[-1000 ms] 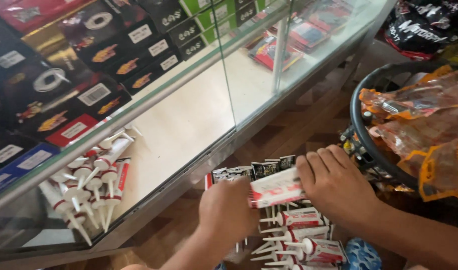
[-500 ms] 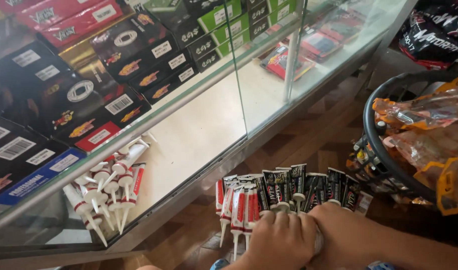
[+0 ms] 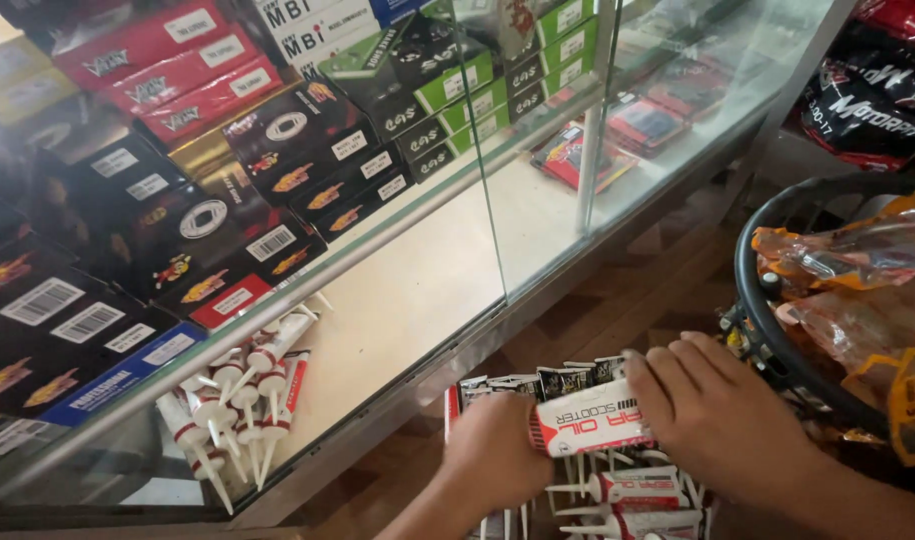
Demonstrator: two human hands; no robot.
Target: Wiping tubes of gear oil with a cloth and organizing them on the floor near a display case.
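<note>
tube (image 3: 589, 420) | crosswise between left hand (image 3: 497, 452), right hand (image 3: 722, 415) fingers

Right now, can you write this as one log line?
left hand: on white tube | right hand: holds tube | more tubes below | glass cabinet ahead

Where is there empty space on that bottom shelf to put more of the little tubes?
The pale shelf is bare between the tube pile at its left and the glass divider. Upper shelves are packed with boxes. Both hands, left hand and right hand, hold a tube.
</note>
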